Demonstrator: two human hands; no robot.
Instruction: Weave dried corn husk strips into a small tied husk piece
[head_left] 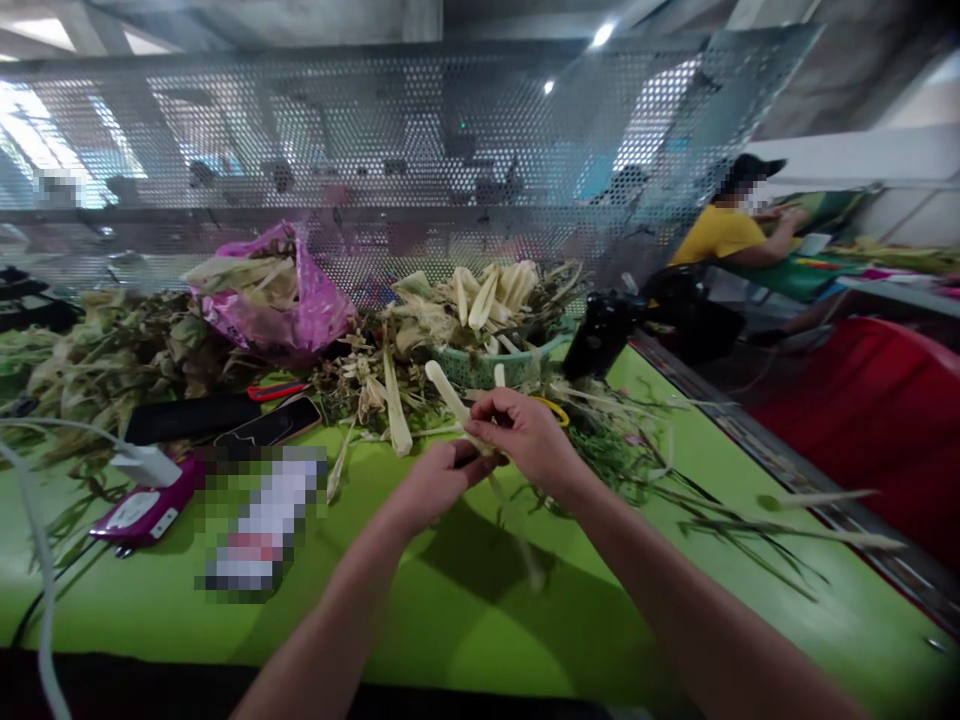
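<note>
My left hand (442, 478) and my right hand (525, 435) meet over the green table, fingers pinched together. Between them they grip pale strips that look like dried corn husk (448, 392). One rounded end sticks up to the left and a shorter one rises behind my right fingers. A thin, blurred strip hangs down below the hands toward the tabletop. The exact crossing of the strips is hidden by my fingers. Just beyond stands a green basket (487, 368) heaped with pale husk pieces (484, 295). A loose folded husk (395, 405) lies to the left of the hands.
A pink plastic bag (300, 300) and dried plant heaps (127, 350) fill the back left. Nearer are a red cutter (276, 391), a magenta power strip (150, 510) and a pixelated phone-like object (270, 515). A black bottle (598, 335) stands right; a person (720, 230) sits beyond.
</note>
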